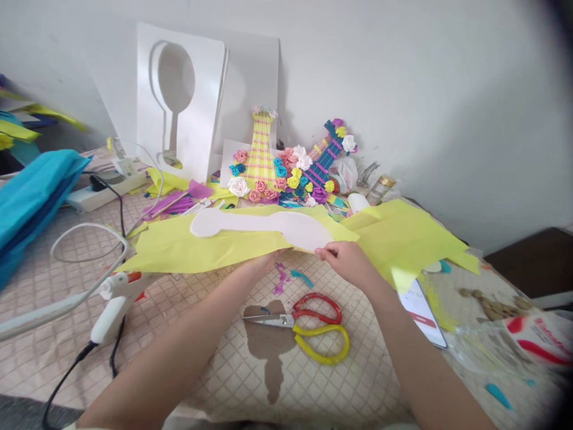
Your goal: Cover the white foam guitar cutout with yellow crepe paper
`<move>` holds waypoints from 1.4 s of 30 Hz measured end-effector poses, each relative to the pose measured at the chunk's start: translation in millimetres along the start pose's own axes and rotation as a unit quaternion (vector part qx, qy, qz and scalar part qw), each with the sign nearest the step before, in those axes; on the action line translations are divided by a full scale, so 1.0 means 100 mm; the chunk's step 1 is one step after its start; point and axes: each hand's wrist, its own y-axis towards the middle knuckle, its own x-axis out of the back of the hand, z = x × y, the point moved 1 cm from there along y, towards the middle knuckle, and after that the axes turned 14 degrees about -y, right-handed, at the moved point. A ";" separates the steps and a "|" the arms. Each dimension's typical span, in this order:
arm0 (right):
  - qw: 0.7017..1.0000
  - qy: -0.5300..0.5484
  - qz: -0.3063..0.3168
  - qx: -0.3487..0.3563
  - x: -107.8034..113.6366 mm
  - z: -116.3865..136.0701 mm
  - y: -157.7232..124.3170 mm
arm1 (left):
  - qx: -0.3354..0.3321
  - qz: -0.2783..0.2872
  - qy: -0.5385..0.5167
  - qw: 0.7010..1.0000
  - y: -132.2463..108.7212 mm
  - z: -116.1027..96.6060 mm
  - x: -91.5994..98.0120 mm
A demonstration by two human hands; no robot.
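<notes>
A sheet of yellow paper (242,245) is raised off the table in front of me. On it lies a white spoon-shaped cutout (250,223), its wide end to the right. My right hand (344,257) is closed in a pinch on the near right edge, where the cutout and the paper meet. My left hand (267,260) reaches beneath the paper's near edge; the sheet hides most of its fingers. Below the hands, scissors (290,322) with one red and one yellow handle lie with blades slightly apart.
A white glue gun (114,307) with its cable lies left. White boards (210,89) with a cut-out shape lean on the wall. Flower-decorated paper instruments (262,155) stand behind. More yellow paper (403,236), a phone (423,313) and a plastic packet (532,337) lie right.
</notes>
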 end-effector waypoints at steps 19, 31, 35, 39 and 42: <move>0.971 0.178 0.151 -0.043 -0.15 -0.18 0.09 | 0.004 0.015 0.032 0.999 -0.02 0.02 -0.02; 0.989 0.150 0.007 0.002 -0.14 -0.08 -0.20 | 0.012 0.020 0.011 1.000 -0.04 -0.01 -0.03; 0.992 0.123 -0.022 0.003 -0.18 -0.10 -0.21 | 0.015 0.016 0.007 1.000 -0.02 0.02 0.00; 0.992 0.119 -0.030 0.000 -0.22 -0.13 -0.19 | 0.015 0.008 0.009 1.000 -0.01 0.03 0.01; 0.991 0.127 -0.031 -0.010 -0.25 -0.15 -0.16 | 0.016 0.001 0.012 1.000 -0.01 0.03 0.02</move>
